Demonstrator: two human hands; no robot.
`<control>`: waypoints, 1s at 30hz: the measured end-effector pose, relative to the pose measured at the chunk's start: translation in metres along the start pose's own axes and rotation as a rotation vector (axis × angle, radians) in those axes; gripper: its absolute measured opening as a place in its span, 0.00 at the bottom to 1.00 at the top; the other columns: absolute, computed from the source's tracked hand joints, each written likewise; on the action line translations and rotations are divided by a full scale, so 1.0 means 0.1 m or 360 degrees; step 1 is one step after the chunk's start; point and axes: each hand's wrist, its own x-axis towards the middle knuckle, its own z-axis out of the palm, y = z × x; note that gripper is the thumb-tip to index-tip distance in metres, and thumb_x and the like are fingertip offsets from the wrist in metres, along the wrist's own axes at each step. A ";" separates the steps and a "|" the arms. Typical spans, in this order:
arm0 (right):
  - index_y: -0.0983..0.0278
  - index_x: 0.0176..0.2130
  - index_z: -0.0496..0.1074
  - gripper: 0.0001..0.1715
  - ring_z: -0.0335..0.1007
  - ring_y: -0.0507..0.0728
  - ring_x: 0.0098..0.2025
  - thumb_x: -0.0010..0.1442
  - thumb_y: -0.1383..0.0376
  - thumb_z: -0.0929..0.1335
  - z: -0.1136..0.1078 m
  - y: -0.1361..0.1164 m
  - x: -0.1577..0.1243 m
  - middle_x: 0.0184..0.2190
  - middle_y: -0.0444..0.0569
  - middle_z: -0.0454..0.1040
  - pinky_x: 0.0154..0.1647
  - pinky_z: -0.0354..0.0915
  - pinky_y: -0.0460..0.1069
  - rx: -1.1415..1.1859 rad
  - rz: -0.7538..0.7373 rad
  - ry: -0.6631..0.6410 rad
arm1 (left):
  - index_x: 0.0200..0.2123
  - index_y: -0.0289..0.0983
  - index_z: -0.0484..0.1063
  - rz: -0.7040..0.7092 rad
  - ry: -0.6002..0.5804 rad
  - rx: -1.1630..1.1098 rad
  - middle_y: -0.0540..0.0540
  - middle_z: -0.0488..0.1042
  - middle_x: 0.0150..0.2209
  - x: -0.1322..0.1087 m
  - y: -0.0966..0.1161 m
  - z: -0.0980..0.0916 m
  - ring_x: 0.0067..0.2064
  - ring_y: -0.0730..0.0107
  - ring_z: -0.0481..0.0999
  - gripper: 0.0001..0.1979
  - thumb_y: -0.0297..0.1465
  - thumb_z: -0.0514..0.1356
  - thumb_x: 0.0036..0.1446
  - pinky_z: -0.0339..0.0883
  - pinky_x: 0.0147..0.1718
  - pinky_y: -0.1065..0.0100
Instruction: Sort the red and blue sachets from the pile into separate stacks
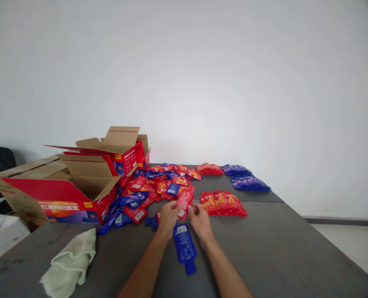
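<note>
Between my two hands is a red pouch point(184, 202), its printed back with a white label facing up. My left hand point(169, 217) grips its lower left edge. The fingers of my right hand point(199, 218) are closed at its lower right edge. Below them, between my forearms, a blue pouch point(184, 245) lies flat on the dark table with its narrow neck toward me. A heap of mixed red and blue pouches point(146, 191) spreads to the left and behind my left hand. Just right of my right hand lies a row of red pouches point(223, 203).
Open red cartons point(69, 203) stand on the left, some behind others. A pale cloth point(70, 265) lies at the front left. Farther back are stacked red pouches point(209, 169) and blue pouches point(250, 183). The dark table point(274, 248) meets a white wall behind.
</note>
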 end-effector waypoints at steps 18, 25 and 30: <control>0.64 0.23 0.66 0.15 0.55 0.48 0.21 0.48 0.56 0.70 -0.05 -0.21 -0.08 0.17 0.38 0.63 0.23 0.51 0.44 0.0259 0.0195 -0.0226 | 0.33 0.32 0.75 -0.0168 -0.0151 -0.0137 0.47 0.77 0.25 -0.12 -0.07 -0.07 0.23 0.72 0.72 0.12 0.27 0.65 0.41 0.66 0.23 0.71; 0.64 0.24 0.66 0.13 0.54 0.49 0.20 0.49 0.58 0.70 -0.04 -0.20 -0.13 0.17 0.38 0.63 0.22 0.50 0.44 0.0233 0.0374 -0.0515 | 0.33 0.33 0.74 0.0119 0.0012 -0.0142 0.48 0.76 0.29 -0.11 -0.01 -0.11 0.28 0.70 0.73 0.13 0.38 0.62 0.51 0.63 0.26 0.72; 0.63 0.30 0.68 0.20 0.61 0.51 0.27 0.60 0.50 0.65 0.02 -0.27 -0.15 0.24 0.41 0.68 0.27 0.56 0.45 0.0212 0.0026 -0.0378 | 0.34 0.33 0.76 0.0131 -0.0064 -0.0142 0.47 0.77 0.29 -0.12 -0.04 -0.10 0.29 0.69 0.72 0.14 0.39 0.65 0.48 0.63 0.28 0.70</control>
